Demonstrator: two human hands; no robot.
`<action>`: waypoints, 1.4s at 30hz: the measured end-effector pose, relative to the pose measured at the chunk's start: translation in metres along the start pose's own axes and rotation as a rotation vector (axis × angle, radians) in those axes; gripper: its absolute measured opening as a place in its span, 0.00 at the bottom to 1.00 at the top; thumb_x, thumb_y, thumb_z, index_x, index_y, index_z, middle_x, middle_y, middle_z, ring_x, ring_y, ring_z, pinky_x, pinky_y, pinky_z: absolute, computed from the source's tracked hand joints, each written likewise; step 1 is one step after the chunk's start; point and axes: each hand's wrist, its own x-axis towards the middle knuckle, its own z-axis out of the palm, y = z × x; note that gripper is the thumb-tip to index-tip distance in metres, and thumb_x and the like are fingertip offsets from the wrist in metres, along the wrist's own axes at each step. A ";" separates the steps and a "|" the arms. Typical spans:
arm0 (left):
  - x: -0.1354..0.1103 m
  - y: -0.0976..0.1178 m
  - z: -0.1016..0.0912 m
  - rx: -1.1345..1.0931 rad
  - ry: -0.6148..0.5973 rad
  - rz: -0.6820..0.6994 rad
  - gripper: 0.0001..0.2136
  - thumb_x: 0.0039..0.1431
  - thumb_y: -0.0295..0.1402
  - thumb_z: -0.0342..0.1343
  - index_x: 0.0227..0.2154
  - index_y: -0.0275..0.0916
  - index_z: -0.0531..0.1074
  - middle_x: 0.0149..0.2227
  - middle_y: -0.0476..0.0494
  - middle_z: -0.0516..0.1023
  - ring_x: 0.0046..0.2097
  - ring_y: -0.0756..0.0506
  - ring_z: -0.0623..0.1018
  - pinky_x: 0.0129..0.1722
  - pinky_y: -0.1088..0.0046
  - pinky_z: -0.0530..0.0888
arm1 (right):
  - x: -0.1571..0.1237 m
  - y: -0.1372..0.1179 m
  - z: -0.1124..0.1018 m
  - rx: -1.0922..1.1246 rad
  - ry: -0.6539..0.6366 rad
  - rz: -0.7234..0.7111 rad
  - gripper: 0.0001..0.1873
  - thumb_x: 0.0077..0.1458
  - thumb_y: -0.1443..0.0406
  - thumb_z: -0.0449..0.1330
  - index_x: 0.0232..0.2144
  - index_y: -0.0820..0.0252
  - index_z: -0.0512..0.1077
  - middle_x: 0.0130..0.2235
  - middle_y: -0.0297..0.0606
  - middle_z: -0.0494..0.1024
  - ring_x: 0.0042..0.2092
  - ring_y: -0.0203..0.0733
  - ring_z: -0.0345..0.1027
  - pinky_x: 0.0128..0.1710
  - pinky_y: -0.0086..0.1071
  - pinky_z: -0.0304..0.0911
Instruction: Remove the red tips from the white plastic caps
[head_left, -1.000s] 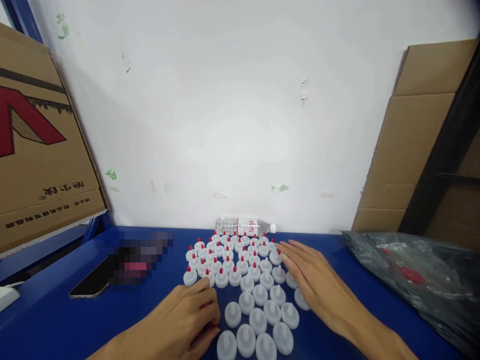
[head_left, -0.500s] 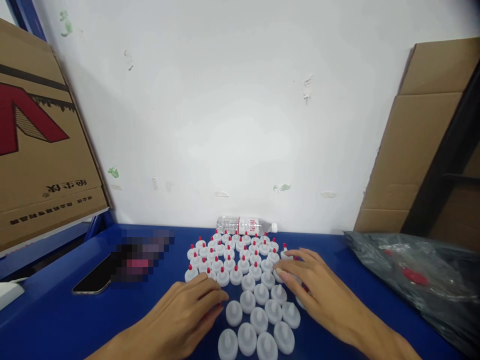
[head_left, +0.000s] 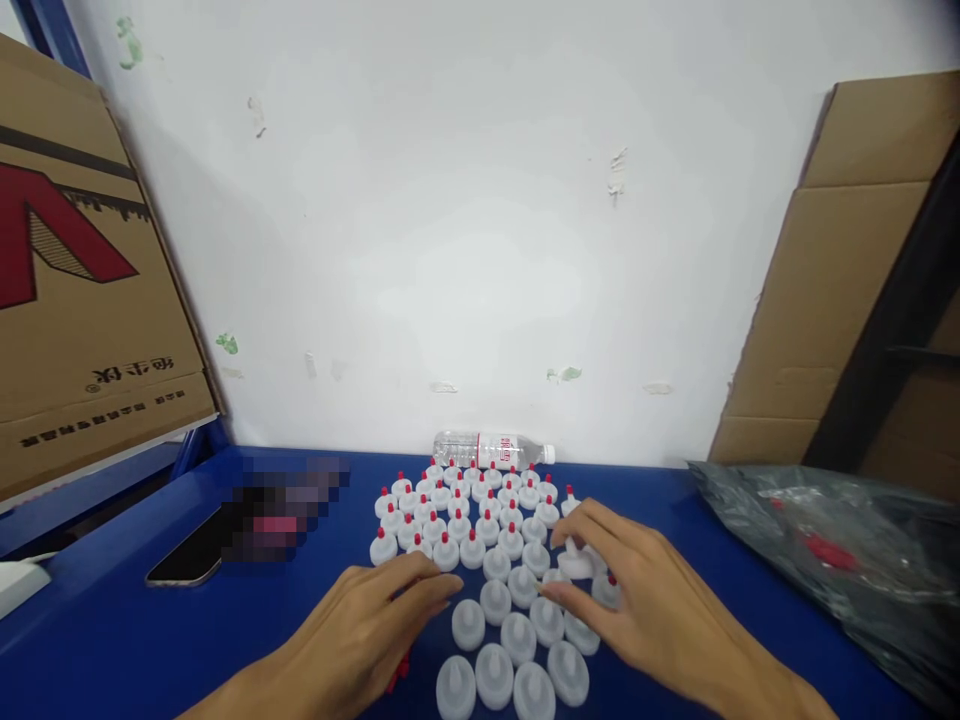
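Note:
Several white bottle caps [head_left: 495,590] stand in rows on the blue table [head_left: 150,640]; the far ones carry red tips [head_left: 450,510], the near ones do not. My right hand [head_left: 637,600] is at the right side of the group, fingers curled round one white cap [head_left: 576,562] lifted slightly off the rows. My left hand [head_left: 367,630] lies at the left edge of the group, fingers loosely bent and touching the caps, with something red [head_left: 397,675] showing beneath it.
A clear water bottle [head_left: 491,449] lies by the white wall. A dark phone [head_left: 187,560] lies at the left. Cardboard boxes [head_left: 82,300] stand at left and right [head_left: 825,270]. A dark plastic bag [head_left: 840,560] with red pieces sits at the right.
My right hand went from lying flat beside the caps to curling its fingers and picking one cap up. My left hand shifted slightly towards me.

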 end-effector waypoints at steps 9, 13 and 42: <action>0.002 -0.001 0.000 -0.064 0.037 0.040 0.13 0.76 0.25 0.43 0.53 0.43 0.70 0.43 0.45 0.83 0.37 0.47 0.85 0.32 0.75 0.77 | 0.002 -0.013 0.020 0.001 0.111 -0.161 0.24 0.72 0.62 0.55 0.67 0.48 0.61 0.57 0.39 0.78 0.55 0.45 0.76 0.53 0.41 0.76; 0.000 -0.004 0.001 -0.056 0.065 0.042 0.16 0.74 0.22 0.43 0.55 0.44 0.71 0.44 0.44 0.80 0.30 0.49 0.81 0.25 0.76 0.72 | 0.001 -0.026 0.024 0.048 0.132 -0.218 0.27 0.73 0.64 0.52 0.70 0.49 0.56 0.57 0.40 0.78 0.56 0.43 0.76 0.52 0.37 0.76; 0.002 0.008 0.011 -0.346 0.090 -0.060 0.13 0.79 0.36 0.45 0.46 0.45 0.76 0.39 0.46 0.82 0.37 0.47 0.82 0.35 0.74 0.75 | 0.007 -0.059 0.034 0.053 0.281 -0.502 0.12 0.72 0.68 0.56 0.54 0.62 0.70 0.42 0.37 0.84 0.38 0.39 0.78 0.39 0.30 0.73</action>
